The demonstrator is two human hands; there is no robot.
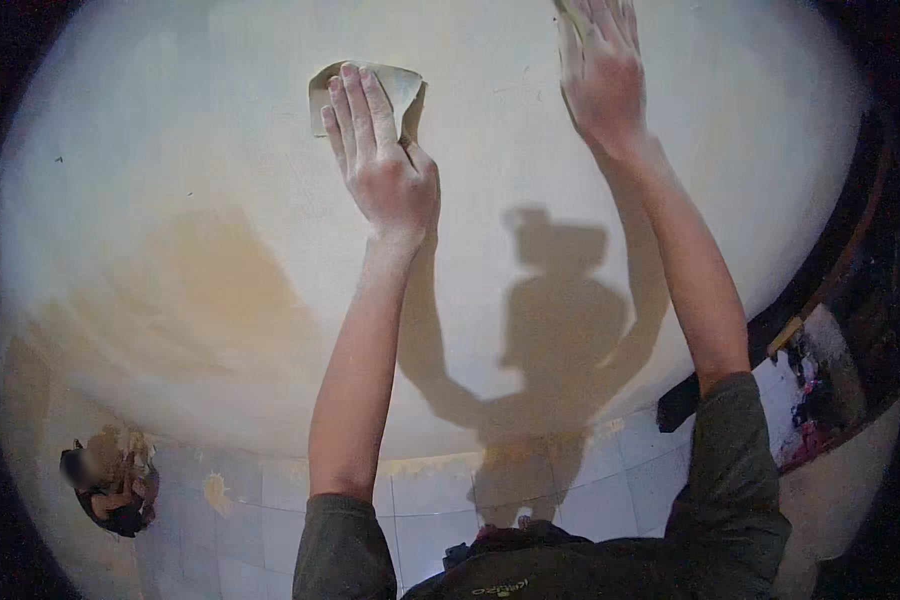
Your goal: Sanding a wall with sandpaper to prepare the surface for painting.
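Note:
My left hand [390, 180] lies flat on a pale plastered wall [465, 150], pressing a bent sheet of sandpaper [322, 94] under its fingers. One corner of the sheet curls off the surface by the thumb. Whitish dust coats the fingers and knuckles. Higher up and to the right, my right hand [607, 82] also rests on the wall, its fingertips cut off by the top of the picture. A thin edge of a similar sheet [568, 15] shows beside its thumb; the rest of that sheet is hidden.
My shadow [562, 322] falls across the wall and onto the tiled floor [427, 495]. A yellowish patch [217, 270] marks the wall at left. Another person [112, 480] is low down at the far left. A dark-edged opening [817, 375] with cluttered things lies at right.

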